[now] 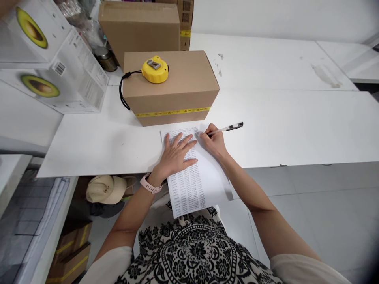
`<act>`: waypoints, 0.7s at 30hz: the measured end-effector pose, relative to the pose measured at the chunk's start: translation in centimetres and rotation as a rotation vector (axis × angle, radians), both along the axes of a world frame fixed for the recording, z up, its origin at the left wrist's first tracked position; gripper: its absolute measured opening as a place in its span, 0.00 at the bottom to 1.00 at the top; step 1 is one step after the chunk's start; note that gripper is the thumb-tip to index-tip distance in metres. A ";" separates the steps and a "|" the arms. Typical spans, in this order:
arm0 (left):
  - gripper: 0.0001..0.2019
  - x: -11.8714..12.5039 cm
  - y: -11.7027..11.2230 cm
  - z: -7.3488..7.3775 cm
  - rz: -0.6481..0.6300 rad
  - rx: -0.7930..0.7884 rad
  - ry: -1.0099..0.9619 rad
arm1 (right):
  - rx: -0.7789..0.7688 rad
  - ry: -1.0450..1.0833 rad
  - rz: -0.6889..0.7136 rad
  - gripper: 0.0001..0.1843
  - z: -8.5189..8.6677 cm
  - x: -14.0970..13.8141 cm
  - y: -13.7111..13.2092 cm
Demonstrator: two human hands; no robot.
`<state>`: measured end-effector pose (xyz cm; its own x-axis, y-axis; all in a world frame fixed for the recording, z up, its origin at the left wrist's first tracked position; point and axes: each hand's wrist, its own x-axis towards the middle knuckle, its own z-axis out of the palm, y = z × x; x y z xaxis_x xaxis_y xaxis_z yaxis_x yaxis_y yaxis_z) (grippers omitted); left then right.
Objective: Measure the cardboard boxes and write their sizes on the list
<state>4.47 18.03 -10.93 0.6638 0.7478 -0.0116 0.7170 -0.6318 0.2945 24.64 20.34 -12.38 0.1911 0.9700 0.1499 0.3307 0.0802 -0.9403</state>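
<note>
Left hand (175, 157), splayed, pins the sheet (186, 191); right hand (215, 144) alongside pinches a pen (229, 127), seemingly writing; next strokes need steadiness.

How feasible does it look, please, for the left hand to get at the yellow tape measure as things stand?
Probably yes: the tape measure sits uncovered on top of the front cardboard box, though the left hand would first have to leave the paper.
</note>
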 end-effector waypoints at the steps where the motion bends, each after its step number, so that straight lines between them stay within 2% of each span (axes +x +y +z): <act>1: 0.32 0.0 0.0 0.0 0.000 0.000 0.001 | 0.000 0.004 -0.006 0.11 0.0 0.0 0.0; 21: 0.32 0.0 0.0 -0.1 -0.003 0.003 0.005 | -0.002 -0.040 -0.006 0.12 -0.2 0.1 0.1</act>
